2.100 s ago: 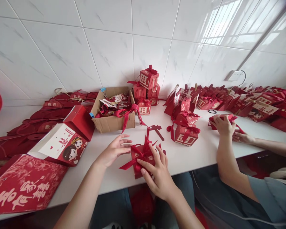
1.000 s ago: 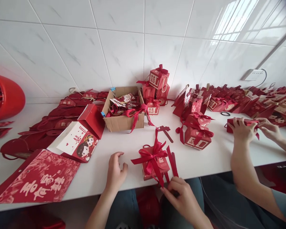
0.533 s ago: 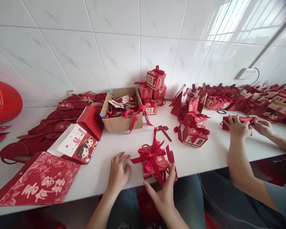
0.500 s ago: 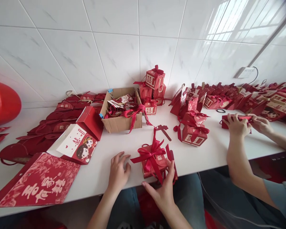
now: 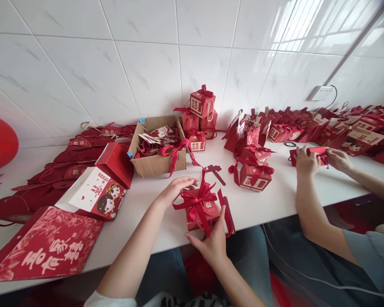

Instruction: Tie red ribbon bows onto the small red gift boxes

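A small red gift box (image 5: 205, 212) tied with a red ribbon bow (image 5: 196, 200) sits near the front edge of the white table (image 5: 153, 204). My left hand (image 5: 174, 189) reaches over to the box's far left side, fingers curved against the bow. My right hand (image 5: 213, 243) holds the box's near right corner from below, thumb up beside a loose ribbon tail (image 5: 226, 212). A flat red paper cutout (image 5: 213, 172) lies just behind the box.
A cardboard box (image 5: 156, 149) of ribbons and tags stands behind. Stacked red boxes (image 5: 200, 115) lean by the wall. Finished boxes (image 5: 254, 170) sit to the right, paper bags (image 5: 96, 192) and flat red pieces to the left. Another person's hands (image 5: 320, 160) work a red box at the right.
My left hand has lifted off the table and moved right onto the bow side of the box. My right hand has stayed at the box's near corner. The view shifted slightly.
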Motion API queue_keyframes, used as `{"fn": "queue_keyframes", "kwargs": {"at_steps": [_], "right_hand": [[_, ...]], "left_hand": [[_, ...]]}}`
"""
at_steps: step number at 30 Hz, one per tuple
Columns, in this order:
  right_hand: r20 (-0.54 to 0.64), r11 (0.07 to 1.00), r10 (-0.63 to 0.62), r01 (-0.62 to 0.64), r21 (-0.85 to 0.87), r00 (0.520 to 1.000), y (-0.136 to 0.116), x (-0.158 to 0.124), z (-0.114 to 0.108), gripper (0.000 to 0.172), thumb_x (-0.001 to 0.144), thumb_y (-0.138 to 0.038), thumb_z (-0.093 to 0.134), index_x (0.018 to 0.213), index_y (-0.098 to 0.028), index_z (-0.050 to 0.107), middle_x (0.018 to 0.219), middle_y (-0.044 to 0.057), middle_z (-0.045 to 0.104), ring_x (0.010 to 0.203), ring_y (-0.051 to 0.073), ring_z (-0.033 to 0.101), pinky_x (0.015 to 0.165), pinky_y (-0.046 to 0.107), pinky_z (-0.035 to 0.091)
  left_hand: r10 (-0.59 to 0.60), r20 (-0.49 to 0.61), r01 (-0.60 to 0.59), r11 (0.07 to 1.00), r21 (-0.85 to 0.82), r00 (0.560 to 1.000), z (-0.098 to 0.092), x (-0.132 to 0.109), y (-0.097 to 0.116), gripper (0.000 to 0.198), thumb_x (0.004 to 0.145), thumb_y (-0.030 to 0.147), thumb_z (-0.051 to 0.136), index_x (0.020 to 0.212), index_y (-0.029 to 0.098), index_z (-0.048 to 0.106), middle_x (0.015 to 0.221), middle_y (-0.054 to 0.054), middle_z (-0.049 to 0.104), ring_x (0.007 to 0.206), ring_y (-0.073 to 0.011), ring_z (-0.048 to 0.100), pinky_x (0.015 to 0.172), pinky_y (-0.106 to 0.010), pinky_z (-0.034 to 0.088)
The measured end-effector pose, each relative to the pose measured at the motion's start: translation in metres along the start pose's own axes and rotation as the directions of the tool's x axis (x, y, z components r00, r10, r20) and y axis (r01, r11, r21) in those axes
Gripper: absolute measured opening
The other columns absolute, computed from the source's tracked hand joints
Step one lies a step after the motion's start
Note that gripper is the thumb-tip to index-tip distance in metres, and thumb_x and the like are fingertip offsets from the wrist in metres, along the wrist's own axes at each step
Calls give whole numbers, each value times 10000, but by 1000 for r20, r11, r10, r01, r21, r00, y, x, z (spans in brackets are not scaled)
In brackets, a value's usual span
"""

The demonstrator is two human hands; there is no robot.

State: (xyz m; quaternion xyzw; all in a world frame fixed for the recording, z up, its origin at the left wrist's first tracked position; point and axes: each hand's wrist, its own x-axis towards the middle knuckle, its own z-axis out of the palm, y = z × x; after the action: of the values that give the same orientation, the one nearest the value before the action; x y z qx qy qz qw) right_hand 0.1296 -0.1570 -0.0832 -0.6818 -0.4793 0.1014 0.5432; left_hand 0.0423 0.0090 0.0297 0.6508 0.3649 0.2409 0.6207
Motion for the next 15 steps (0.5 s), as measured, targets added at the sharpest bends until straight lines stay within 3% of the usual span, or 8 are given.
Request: {"fn": "queue_keyframes", "kwargs": {"at_steps": [2,5,9,15], "right_hand": [[5,998,-7,7,-60,1000,-2,3,-1,1336,558,-516,802,1485,-162,-93,1427,239,371,1288,405,411,965,551,430],[-33,998,20,-21,-51,999,-6,6,0,1351,533,-527,814,1485,-173,-76,1430,245,359,1290,411,401,957,580,421],[-82,996,75,-71,47,994,-13,10,4,1225,585,-502,785,1471,-318,-41,1421,175,365,1267,417,402,957,659,359],[-113,997,60,-54,59,992,-16,14,5,946,617,-442,746,1384,-324,204,1265,131,477,1127,390,496,904,617,411]], "left_hand": [[-25,103,26,1000,-10,994,7,7,10,339,700,408,676,924,159,722,932,-84,733,857,-243,667,752,-326,491],[-31,133,34,999,-21,991,14,9,14,303,669,409,727,843,163,696,800,-45,717,719,-191,652,648,-278,475],[-18,14,19,999,-28,1000,15,7,6,293,679,429,716,761,165,620,707,-2,651,606,-135,584,556,-233,418],[21,-213,-16,1000,25,977,6,8,-4,270,655,381,730,663,164,571,658,19,597,665,-134,561,680,-257,426]]}}
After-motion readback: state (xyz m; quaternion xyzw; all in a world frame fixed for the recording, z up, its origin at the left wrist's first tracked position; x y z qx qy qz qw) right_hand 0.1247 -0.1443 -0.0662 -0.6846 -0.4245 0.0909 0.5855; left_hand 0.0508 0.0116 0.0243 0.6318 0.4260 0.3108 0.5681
